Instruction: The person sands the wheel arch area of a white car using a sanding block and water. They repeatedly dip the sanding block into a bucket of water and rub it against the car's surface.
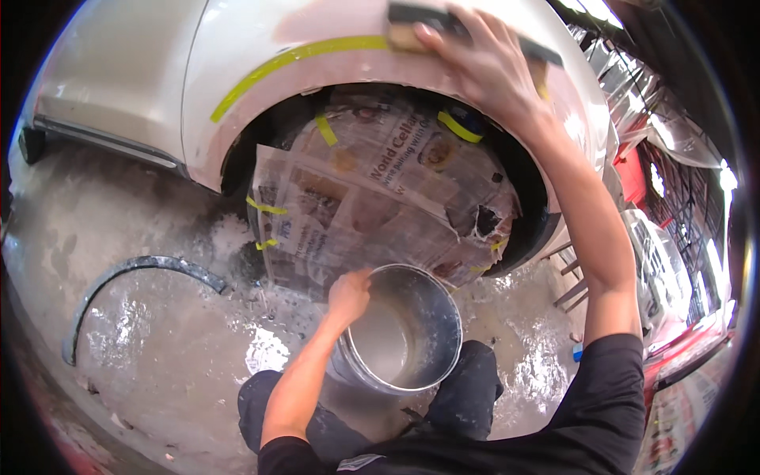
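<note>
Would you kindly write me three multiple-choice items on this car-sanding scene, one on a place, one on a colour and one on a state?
1. Where is the right hand?
A. inside the bucket
B. pressing a sanding block on the car panel above the wheel arch
C. flat on the floor

2. What colour is the masking tape along the arch?
A. yellow-green
B. blue
C. red

3. What state is the wheel in?
A. bare and uncovered
B. removed from the car
C. covered with taped newspaper

Answers:
1 B, the right hand lies on the block against the sanded panel, while the left hand is at the rim of the metal bucket.
2 A, the strip following the arch is yellow-green.
3 C, newspaper sheets held by tape pieces hide the wheel.
</note>
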`<state>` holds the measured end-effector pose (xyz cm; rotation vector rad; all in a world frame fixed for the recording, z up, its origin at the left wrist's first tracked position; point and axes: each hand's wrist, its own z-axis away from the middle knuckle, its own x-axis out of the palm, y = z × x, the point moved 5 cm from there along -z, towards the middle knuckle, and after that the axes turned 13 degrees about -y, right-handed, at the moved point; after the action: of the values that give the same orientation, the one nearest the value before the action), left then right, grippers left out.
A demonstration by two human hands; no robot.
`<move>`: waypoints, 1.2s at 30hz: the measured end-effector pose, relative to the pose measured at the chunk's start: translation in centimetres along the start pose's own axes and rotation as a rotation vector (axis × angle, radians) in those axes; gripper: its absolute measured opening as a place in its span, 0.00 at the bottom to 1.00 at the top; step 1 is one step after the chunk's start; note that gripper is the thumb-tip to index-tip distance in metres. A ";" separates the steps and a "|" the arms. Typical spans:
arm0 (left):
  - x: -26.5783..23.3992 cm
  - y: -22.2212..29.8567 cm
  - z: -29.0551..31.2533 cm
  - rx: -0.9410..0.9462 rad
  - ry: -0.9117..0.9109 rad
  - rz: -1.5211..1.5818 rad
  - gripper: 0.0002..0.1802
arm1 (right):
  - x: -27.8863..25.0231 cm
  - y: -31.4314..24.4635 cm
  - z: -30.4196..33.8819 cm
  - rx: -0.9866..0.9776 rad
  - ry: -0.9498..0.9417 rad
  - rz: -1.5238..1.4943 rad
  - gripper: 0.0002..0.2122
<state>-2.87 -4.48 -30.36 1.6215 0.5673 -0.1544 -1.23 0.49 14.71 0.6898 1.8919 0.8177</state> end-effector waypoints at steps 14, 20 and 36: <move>0.4 -0.3 0.1 0.048 0.049 0.049 0.14 | 2.5 3.1 -4.7 0.102 -0.001 -0.043 0.22; 0.1 -0.5 0.2 0.001 0.014 -0.030 0.16 | 0.9 0.6 0.5 -0.120 0.062 0.042 0.22; 0.1 -0.3 0.3 0.059 0.053 0.082 0.15 | -2.5 -1.8 -6.1 0.081 -0.052 -0.100 0.27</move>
<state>-2.84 -4.74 -30.75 1.7075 0.5407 -0.0681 -5.96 -4.01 16.75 0.6542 1.9053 0.6569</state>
